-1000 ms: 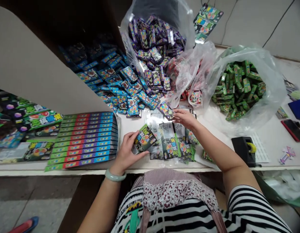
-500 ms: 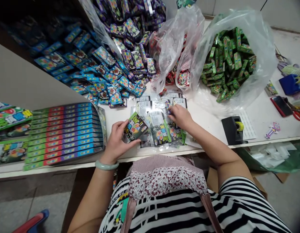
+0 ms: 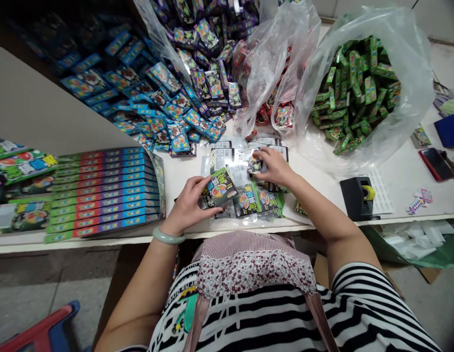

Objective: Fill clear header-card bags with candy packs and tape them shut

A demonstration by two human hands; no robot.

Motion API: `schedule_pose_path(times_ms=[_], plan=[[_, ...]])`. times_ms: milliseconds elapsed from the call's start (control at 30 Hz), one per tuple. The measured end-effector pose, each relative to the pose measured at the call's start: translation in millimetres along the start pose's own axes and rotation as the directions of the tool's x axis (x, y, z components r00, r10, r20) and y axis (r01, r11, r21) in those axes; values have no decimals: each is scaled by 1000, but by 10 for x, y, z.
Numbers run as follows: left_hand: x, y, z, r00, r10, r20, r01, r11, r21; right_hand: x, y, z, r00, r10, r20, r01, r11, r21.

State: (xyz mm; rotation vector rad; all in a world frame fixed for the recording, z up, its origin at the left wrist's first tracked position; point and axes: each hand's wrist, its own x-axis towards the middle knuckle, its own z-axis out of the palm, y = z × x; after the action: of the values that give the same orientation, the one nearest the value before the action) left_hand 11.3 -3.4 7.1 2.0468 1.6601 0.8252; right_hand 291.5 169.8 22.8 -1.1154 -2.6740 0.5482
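Packet (image 3: 218,189) with green edges sits firmly in the left hand (image 3: 185,208), the thumb and fingers closed around its sides. The right hand (image 3: 274,166) lies just beyond and to the right of that grip, its fingers curled over a small printed packet (image 3: 255,164); whether they pinch it, I cannot tell. Directly below both hands, loose clear-backed packets (image 3: 245,201) overlap on the white table (image 3: 183,171). Left of the left hand lie stacked strips of packets (image 3: 102,193). Beyond the grip rise heaps of blue packets (image 3: 157,112) and purple packets (image 3: 208,73). A plastic bag of green packets (image 3: 353,93) stands beyond the right hand, and a tape dispenser (image 3: 355,198) sits farther right.
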Motion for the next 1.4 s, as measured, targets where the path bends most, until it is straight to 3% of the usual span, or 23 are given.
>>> schedule_pose_path(times_ms=[67, 133, 267, 400, 500, 633, 767, 867, 967, 1067, 1167, 1233, 1300, 1400], plan=[[-3, -2, -13, 1000, 18, -10, -18, 1000, 14, -79, -136, -85, 988, -61, -144, 66, 997, 29], [-3, -8, -21, 999, 42, -15, -41, 999, 23, -172, -299, -207, 969, -159, -188, 160, 987, -11], [13, 3, -15, 995, 100, 6, -100, 994, 36, -281, -553, -381, 949, -316, 0, 313, 941, -128], [4, 49, 5, 987, 154, 34, -156, 985, 71, -264, -571, -352, 900, -398, 178, 414, 909, -59], [-18, 71, 29, 987, 158, 30, -160, 986, 43, -217, -534, -253, 896, -416, 156, 408, 909, 85], [-44, 52, 50, 994, 95, -52, -94, 995, 31, -187, -622, -152, 939, -343, 13, 329, 911, 248], [-79, -10, 25, 994, 38, -103, -35, 999, 28, -142, -791, -131, 930, -366, 29, 343, 894, 288], [-117, -73, -16, 988, -10, -157, 14, 1000, 24, 149, -768, -84, 952, -307, -23, 291, 873, 392], [-158, -118, -58, 977, -22, -210, 30, 999, 31, 768, -597, 60, 989, -70, -127, 115, 913, 392], [-191, -125, -87, 978, -36, -205, 44, 998, 37, 1495, -430, 233, 999, -21, -43, 28, 988, 153], [-219, -119, -103, 978, -59, -201, 70, 996, 47, 2034, -359, 302, 994, -79, 70, 86, 992, -97], [-240, -128, -108, 973, -73, -218, 85, 995, 45, 2214, -353, 261, 984, -104, 148, 130, 975, -182], [-262, -149, -113, 968, -87, -234, 99, 994, 39, 2244, -358, 166, 976, -121, 179, 150, 976, -161], [-283, -191, -123, 965, -90, -247, 100, 995, 26, 2014, -366, -18, 987, -107, 120, 96, 991, 94]])
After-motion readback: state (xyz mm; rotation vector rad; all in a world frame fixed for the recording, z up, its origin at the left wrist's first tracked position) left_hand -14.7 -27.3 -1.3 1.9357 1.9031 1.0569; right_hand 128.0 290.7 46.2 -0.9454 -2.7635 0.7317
